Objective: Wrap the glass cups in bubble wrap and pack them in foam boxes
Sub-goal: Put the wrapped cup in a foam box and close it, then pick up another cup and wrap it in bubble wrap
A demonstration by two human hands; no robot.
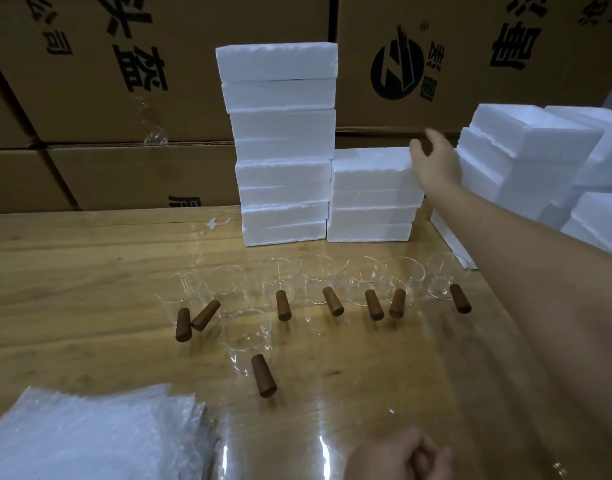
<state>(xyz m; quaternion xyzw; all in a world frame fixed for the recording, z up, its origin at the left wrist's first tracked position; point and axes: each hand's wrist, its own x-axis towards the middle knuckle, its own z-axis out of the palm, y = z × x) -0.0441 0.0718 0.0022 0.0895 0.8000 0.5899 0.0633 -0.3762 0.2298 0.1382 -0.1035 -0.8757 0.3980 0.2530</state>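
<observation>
The right hand (436,161) reaches its spread, empty fingers (419,147) to the short stack's top foam box (370,169), presumably to fetch it; the left hand (401,453) rests fisted, holding nothing, on the worktop (72,289); glass cups (318,282) wait in a row.

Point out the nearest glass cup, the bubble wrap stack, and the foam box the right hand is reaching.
nearest glass cup (246,341), head view, glass wall
bubble wrap stack (90,434), head view, top sheet
foam box (372,168), head view, front face

The room was dim, light falling from overhead. Glare streaked the wooden table (90,271) toward six o'clock. The foam boxes (280,143) glowed nearly overexposed. Edges bowed outward; the reaching right hand (436,161) at two o'clock looked blurred.
</observation>
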